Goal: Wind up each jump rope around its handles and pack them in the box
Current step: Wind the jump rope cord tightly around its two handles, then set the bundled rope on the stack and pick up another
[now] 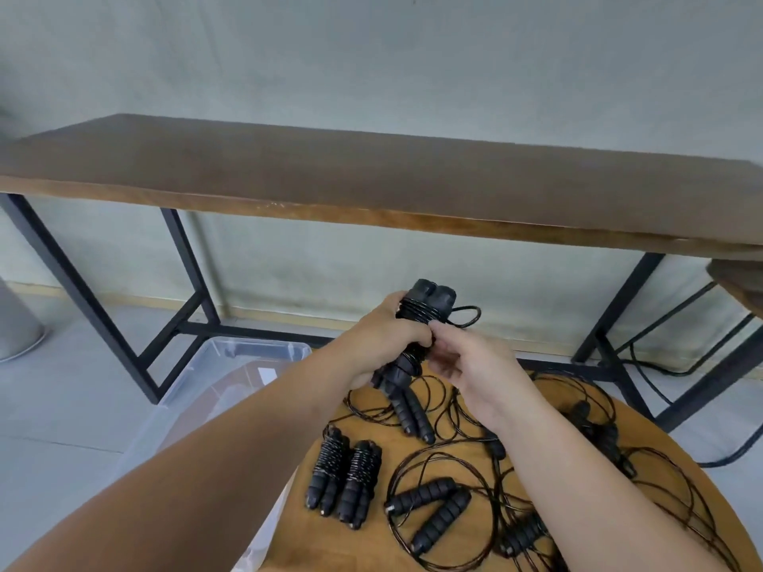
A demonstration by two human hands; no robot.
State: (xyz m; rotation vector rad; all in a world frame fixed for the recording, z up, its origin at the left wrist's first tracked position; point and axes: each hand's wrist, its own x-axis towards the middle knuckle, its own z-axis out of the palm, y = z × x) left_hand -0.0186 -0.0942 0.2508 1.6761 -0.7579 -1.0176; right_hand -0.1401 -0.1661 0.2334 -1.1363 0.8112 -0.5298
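The left hand (384,336) grips a black foam-handled jump rope (417,319) held up above the far edge of the round wooden tabletop (371,542), fingers curled round its paired handles and the cord wound on them. The right hand (466,361), just right of it, pinches the cord at the bundle's middle; a short loop sticks out to the right. Two wound black rope bundles (344,474) lie side by side on the tabletop's left. Loose black ropes (433,505) sprawl across the middle and right. A clear plastic box (231,365) sits on the floor to the left.
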